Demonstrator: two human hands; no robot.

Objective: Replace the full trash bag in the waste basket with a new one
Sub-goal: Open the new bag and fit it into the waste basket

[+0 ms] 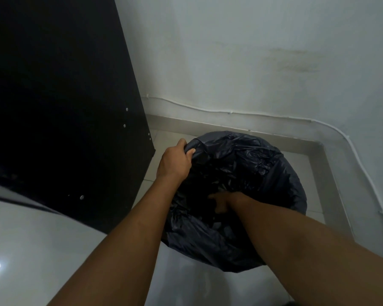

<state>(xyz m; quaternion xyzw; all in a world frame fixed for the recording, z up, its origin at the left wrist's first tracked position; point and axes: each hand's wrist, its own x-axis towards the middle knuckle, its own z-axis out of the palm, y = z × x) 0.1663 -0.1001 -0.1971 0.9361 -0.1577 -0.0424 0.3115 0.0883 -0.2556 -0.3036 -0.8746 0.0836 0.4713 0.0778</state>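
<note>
Standing beside the person, I note the black trash bag spread wide between the two hands. Its mouth is folded outward over what must be the waste basket, which the film hides almost wholly. The left hand is clamped on the bag's hem at the far-left edge, thumb and fingers pinching a fold of plastic. The right hand is sunk into the opening, nearer the person, fingers pointing down into the dark; whether it holds film or merely presses on it cannot be told. The hands are well apart. Just left of the left hand stands a dark panel; beyond both hands runs the pale wall. Judgement: the hem is being worked at the rim, though whether this bag is the full one or the fresh one is not evident. Recommended: use the left grip as a firm anchor, bring the right hand to the opposite hem, and work evenly round so the thin film neither tears nor slips inside.
</note>
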